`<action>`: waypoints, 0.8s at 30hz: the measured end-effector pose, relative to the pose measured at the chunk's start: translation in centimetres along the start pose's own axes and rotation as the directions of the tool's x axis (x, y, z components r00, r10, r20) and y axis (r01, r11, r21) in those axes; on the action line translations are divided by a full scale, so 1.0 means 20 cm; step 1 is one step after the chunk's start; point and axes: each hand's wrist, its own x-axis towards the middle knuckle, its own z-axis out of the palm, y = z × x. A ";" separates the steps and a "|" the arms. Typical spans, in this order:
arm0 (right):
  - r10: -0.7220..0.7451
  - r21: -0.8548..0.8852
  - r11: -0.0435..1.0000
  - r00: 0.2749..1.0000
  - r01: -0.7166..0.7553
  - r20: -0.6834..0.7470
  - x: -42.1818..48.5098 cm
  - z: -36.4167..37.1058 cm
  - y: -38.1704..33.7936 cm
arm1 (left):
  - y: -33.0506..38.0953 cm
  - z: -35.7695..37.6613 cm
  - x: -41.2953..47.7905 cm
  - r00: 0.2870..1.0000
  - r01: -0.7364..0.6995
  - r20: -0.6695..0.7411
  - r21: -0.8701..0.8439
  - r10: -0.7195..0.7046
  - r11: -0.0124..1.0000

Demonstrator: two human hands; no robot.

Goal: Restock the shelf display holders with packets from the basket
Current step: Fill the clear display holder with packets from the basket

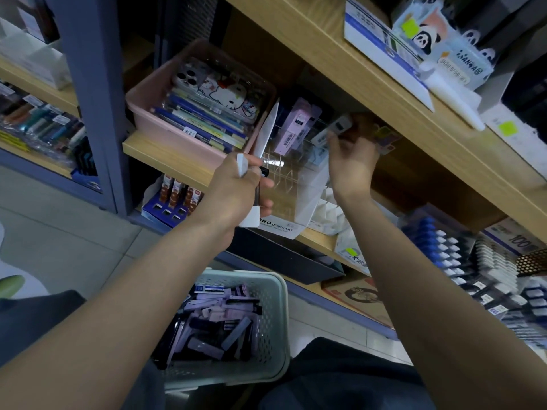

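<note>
Between the knees sits a basket (278, 291); left hand (236, 187) clutches spare packets (265, 134), seemingly ready, while right hand (352, 161) pinches one packet (340, 125) into the acrylic holder (284, 170).

Both bare forearms are stretched up and forward from the lower corners of the view, drawn slightly toward each other. The left grip (236, 187) is held at the front edge of the middle shelf (165, 155), the back of the hand turned to the camera and the fingers curled round a thin stack of packets (248, 218). The right grip (352, 161) is raised higher, just beneath the upper shelf (414, 119), the wrist bent back and the fingertips closed on a small packet (340, 125); these fingers are blurred.
</note>
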 end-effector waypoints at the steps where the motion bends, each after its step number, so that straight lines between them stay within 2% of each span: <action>1: -0.007 -0.034 0.999 1.000 0.008 0.029 0.00 0.00 0.00 | 0.00 0.00 0.00 1.000 0.002 0.002 -0.003 -0.002 1.000; 6: -0.131 -0.193 0.971 0.990 0.140 0.058 0.01 0.01 -0.03 | 0.00 0.02 0.01 1.000 0.004 0.018 -0.010 -0.004 1.000; 12: -0.130 -0.223 0.966 0.991 0.133 0.031 0.04 -0.01 -0.05 | 0.00 0.04 0.01 0.999 0.004 0.036 -0.027 -0.004 1.000; 19: -0.175 -0.405 0.893 0.980 0.198 0.094 0.07 -0.01 -0.01 | 0.01 0.06 0.01 0.999 0.008 0.042 -0.045 -0.007 0.999; 24: -0.138 -0.423 0.893 0.988 0.155 0.071 0.11 0.00 -0.02 | 0.01 0.07 0.01 0.998 0.026 0.051 -0.092 -0.021 0.995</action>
